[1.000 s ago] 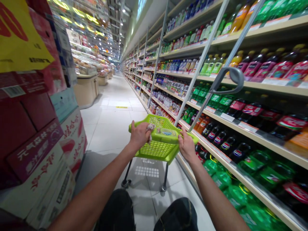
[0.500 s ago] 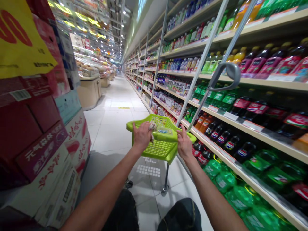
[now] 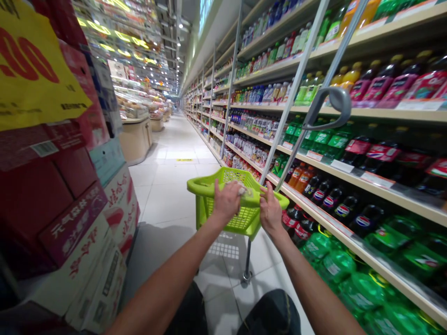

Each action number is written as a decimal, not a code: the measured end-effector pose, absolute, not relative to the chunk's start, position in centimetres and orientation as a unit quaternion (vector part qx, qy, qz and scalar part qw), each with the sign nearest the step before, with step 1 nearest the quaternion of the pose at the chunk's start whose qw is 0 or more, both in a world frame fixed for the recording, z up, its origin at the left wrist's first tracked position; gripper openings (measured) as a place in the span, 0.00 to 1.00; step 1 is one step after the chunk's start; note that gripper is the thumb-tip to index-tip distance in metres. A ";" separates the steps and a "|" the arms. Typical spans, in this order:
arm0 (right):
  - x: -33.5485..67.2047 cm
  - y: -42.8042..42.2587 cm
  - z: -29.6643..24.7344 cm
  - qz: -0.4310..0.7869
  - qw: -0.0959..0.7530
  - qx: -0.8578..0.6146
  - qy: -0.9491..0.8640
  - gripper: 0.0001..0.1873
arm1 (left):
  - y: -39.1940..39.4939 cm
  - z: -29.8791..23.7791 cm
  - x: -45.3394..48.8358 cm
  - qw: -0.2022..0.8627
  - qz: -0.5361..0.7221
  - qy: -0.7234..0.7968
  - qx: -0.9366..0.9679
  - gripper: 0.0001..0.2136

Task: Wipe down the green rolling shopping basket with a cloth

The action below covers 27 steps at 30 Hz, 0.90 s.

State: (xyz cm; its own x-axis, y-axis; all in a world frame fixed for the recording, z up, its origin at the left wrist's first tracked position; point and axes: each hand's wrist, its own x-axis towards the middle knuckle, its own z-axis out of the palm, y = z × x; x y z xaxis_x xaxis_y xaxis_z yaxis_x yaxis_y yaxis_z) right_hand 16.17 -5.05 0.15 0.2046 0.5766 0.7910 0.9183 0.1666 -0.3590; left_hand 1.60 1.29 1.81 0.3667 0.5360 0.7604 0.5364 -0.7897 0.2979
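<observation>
In front of me stands a small lime-green shopping cart with a lattice basket. My left hand rests on its near bar, fingers curled over a crumpled whitish cloth pressed against the bar. The cloth is mostly hidden by the hand. At the bar's right end, my right hand is closed around the green rim. A grey pole rises beside that hand and carries a grey loop-shaped handle. A caster shows under the cart.
Shelves of bottled drinks run along the right, close to the cart. Stacked drink cartons with a yellow price sign crowd the left. A tiled aisle stretches ahead past a rounded wooden display counter.
My left hand with the cloth has slid right along the bar, closer to my right hand. The right hand keeps its place on the rim. The view has shifted slightly.
</observation>
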 end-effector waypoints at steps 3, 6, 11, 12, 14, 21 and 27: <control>16.3 -5.2 0.0 -0.175 0.473 -0.604 -0.617 0.29 | 0.1 1.5 3.5 0.022 -0.436 -0.241 -0.867 0.09; 16.7 -5.5 -0.1 -0.151 0.489 -0.595 -0.620 0.28 | 0.6 1.5 2.4 0.015 -0.450 -0.291 -0.844 0.10; 16.5 -5.5 -0.3 -0.159 0.520 -0.599 -0.588 0.27 | 1.4 2.2 1.2 -0.001 -0.465 -0.374 -0.802 0.10; 16.4 -5.5 -0.4 -0.164 0.521 -0.601 -0.584 0.27 | 1.0 2.3 1.7 0.005 -0.453 -0.340 -0.824 0.10; 16.2 -5.6 -0.4 -0.165 0.519 -0.600 -0.585 0.27 | 0.2 2.2 2.6 0.019 -0.429 -0.270 -0.862 0.09; 16.2 -6.4 -0.4 -0.161 0.520 -0.591 -0.595 0.25 | 1.2 2.0 0.9 0.004 -0.478 -0.398 -0.783 0.11; 16.7 -6.7 -0.9 -0.216 0.495 -0.589 -0.601 0.24 | -1.1 1.6 3.6 0.036 -0.441 -0.281 -0.851 0.10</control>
